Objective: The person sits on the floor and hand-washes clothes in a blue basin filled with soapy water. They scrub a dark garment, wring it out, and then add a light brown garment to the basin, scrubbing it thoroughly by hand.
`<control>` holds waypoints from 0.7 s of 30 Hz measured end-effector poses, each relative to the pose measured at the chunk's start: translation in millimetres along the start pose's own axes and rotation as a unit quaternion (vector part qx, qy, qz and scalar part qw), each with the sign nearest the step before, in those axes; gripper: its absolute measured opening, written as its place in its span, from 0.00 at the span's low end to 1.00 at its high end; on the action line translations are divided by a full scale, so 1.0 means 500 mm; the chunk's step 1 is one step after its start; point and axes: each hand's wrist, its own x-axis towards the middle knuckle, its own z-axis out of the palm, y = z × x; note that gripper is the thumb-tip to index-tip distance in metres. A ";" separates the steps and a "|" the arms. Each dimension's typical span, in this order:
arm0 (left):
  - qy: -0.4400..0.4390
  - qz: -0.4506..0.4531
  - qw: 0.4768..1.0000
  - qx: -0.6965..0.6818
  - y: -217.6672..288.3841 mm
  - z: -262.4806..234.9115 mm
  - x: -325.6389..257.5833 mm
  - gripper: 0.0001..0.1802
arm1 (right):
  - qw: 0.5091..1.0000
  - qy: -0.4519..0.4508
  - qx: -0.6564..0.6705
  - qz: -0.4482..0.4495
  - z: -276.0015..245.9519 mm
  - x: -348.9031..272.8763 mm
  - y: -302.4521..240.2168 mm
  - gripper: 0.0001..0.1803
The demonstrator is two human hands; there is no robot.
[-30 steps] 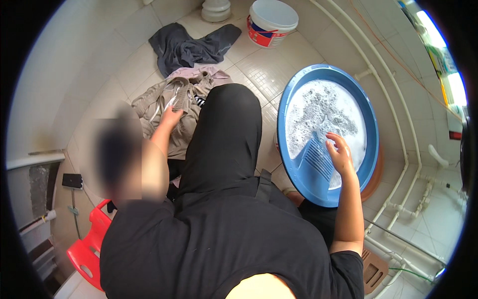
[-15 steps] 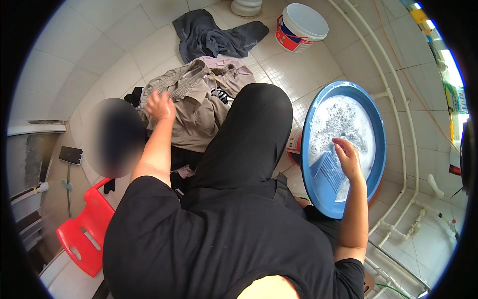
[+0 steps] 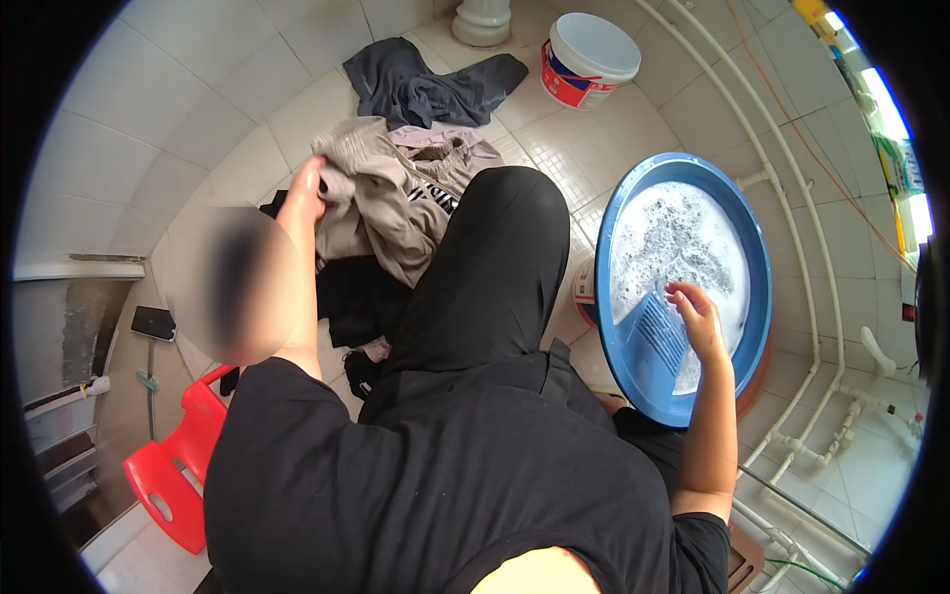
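Out to my left, my left hand (image 3: 309, 190) grips the edge of a pair of beige trousers (image 3: 381, 188) with a gathered waistband. Part of the cloth is raised, and the rest sags onto a clothes pile. My right hand (image 3: 699, 315) hovers over a blue basin (image 3: 760, 297), its fingers loosely bent and slightly apart, with nothing visible in them. Below it a blue washboard (image 3: 648, 346) leans inside the basin, partly under white suds (image 3: 683, 233). Black clothes (image 3: 361, 297) and a pink garment (image 3: 475, 142) lie beneath and beside the trousers.
Dark grey clothing (image 3: 421, 89) lies farther off on the tiles. A white and red bucket (image 3: 592, 59) stands at the far right, near wall pipes (image 3: 782, 198). On my left are a red plastic chair (image 3: 173, 485) and a blurred round patch. Another bucket (image 3: 585, 292) sits behind the basin.
My left hand has closed on the beige trousers and pulled their edge up, uncovering more black clothing below. My right hand has stayed nearly in place over the basin.
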 end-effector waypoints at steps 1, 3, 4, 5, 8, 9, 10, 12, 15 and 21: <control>-0.062 -0.007 0.992 -0.108 0.049 0.047 -0.035 0.22 | 1.000 0.001 0.013 0.007 -0.003 -0.004 0.000 0.15; -0.175 0.041 0.967 -0.178 0.128 0.116 -0.104 0.22 | 0.999 0.005 0.036 0.016 -0.011 -0.012 -0.002 0.16; -0.206 0.092 0.954 -0.198 0.158 0.155 -0.135 0.23 | 0.999 0.009 0.043 0.019 -0.012 -0.014 -0.005 0.16; -0.232 0.143 0.937 -0.217 0.181 0.187 -0.165 0.23 | 0.998 0.010 0.050 0.023 -0.011 -0.013 -0.007 0.17; -0.271 0.259 0.882 -0.285 0.246 0.275 -0.235 0.21 | 0.998 0.012 0.060 0.005 -0.015 -0.013 -0.018 0.18; -0.268 0.320 0.856 -0.304 0.273 0.290 -0.253 0.20 | 0.998 0.007 0.066 -0.006 -0.013 -0.013 -0.025 0.17; -0.244 0.415 0.828 -0.289 0.300 0.298 -0.278 0.19 | 0.997 0.001 0.072 -0.017 -0.010 -0.012 -0.032 0.17; -0.116 0.515 0.800 -0.285 0.332 0.310 -0.302 0.21 | 0.997 0.006 0.076 -0.017 -0.013 -0.021 -0.030 0.17; -0.006 0.692 0.689 -0.215 0.341 0.300 -0.348 0.28 | 0.996 0.016 0.091 0.007 -0.013 -0.035 -0.006 0.17; 0.110 0.636 0.746 -0.164 0.263 0.202 -0.281 0.33 | 0.987 0.029 0.147 0.056 -0.007 -0.040 0.026 0.17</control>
